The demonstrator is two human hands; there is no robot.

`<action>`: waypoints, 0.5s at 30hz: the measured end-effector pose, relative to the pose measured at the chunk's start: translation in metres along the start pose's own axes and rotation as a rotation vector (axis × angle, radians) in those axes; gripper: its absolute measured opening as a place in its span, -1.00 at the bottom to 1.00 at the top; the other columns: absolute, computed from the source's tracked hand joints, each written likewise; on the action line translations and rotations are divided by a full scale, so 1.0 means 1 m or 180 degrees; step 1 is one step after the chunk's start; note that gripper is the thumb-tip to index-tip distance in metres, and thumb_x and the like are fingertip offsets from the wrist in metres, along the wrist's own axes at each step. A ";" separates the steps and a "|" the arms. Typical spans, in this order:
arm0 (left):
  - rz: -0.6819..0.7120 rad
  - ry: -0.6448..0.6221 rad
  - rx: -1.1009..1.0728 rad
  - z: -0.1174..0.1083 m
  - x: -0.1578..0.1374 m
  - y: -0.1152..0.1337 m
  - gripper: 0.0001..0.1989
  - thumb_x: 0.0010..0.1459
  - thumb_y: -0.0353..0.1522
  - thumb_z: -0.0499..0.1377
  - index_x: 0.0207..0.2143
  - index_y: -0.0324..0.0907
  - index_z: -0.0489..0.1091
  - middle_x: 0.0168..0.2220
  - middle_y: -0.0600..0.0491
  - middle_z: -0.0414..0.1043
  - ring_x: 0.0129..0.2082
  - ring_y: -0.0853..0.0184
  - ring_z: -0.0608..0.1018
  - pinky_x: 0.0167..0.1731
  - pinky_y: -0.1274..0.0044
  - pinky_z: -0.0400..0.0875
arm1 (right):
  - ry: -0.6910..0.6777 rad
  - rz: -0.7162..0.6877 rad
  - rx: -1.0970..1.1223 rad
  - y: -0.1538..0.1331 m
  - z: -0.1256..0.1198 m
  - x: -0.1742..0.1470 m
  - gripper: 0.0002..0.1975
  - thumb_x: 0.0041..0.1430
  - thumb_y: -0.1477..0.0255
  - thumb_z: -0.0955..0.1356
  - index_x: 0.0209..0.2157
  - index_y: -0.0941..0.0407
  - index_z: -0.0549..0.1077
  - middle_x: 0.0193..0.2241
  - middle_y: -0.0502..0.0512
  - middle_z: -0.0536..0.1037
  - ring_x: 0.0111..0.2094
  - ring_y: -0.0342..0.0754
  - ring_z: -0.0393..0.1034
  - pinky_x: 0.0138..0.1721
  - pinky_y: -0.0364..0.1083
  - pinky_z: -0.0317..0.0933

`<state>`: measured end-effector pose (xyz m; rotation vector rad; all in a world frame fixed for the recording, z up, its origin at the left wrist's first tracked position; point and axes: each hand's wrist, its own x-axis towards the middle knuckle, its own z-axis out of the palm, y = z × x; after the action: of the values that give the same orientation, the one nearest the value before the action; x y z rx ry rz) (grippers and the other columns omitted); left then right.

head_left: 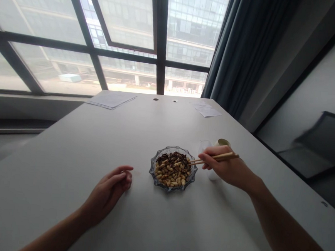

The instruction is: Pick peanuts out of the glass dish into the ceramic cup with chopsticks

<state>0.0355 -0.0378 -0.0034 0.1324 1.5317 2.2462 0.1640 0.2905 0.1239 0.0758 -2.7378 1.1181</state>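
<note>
Bowl (192, 178) of clear scalloped glass stands on the white table (136, 223), between the two hands and nearer the right one. Contents: pale peanuts (168, 172) mostly on the near side, dark seeds (176, 156) mostly on the far side, the two mixed where they meet. Right hand (224, 164): fingers closed round a pair of wooden chopsticks (225, 156), tips reaching in over the bowl's right rim, at the contents; whether a piece is pinched between them is too small to tell. Left hand (108, 192): left of the bowl, apart from it, fingers loosely curled, nothing seen in them. Beyond the right hand, partly hidden by it, are a clear glass (205, 144) and a cup (223, 142); their contents cannot be made out. Progress, by judgement: chopstick work under way at the bowl; a good load lies in it, peanuts and seeds not separated, so much appears left and no finished portion can be confirmed. Writing: none readable; papers (111, 99) at far left and a sheet (207, 110) at far right show no legible print, and no brand or label can be read.
</note>
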 end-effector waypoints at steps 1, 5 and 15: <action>-0.0017 0.0009 -0.0025 0.000 0.000 0.000 -0.78 0.02 -0.37 0.38 -0.24 -0.23 0.58 -0.48 0.02 0.42 -0.43 0.34 0.40 -0.42 0.60 0.38 | -0.0020 0.0002 0.0015 0.000 -0.001 0.000 -0.61 0.35 0.15 0.32 -0.42 0.13 0.53 -0.50 0.08 0.63 -0.45 -0.04 0.57 -0.45 -0.15 0.32; -0.0052 0.0029 -0.0072 0.001 0.000 0.001 -0.78 0.00 -0.37 0.39 -0.24 -0.22 0.59 -0.48 0.02 0.42 -0.44 0.34 0.40 -0.43 0.60 0.38 | -0.0201 -0.0071 0.0027 0.001 0.001 0.001 -0.65 0.35 0.17 0.33 -0.36 0.12 0.58 -0.49 0.06 0.63 -0.45 -0.05 0.55 -0.41 -0.15 0.33; -0.0063 0.0014 -0.0078 -0.002 0.001 -0.001 -0.76 0.01 -0.37 0.39 -0.22 -0.22 0.59 -0.47 0.01 0.43 -0.42 0.34 0.40 -0.42 0.61 0.38 | -0.0269 -0.0078 0.0111 0.009 0.009 0.007 -0.64 0.30 0.14 0.36 -0.38 0.13 0.58 -0.50 0.05 0.62 -0.46 -0.06 0.52 -0.39 -0.14 0.35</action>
<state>0.0349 -0.0385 -0.0055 0.1047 1.5005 2.2503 0.1549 0.2906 0.1131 0.1647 -2.7830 1.1822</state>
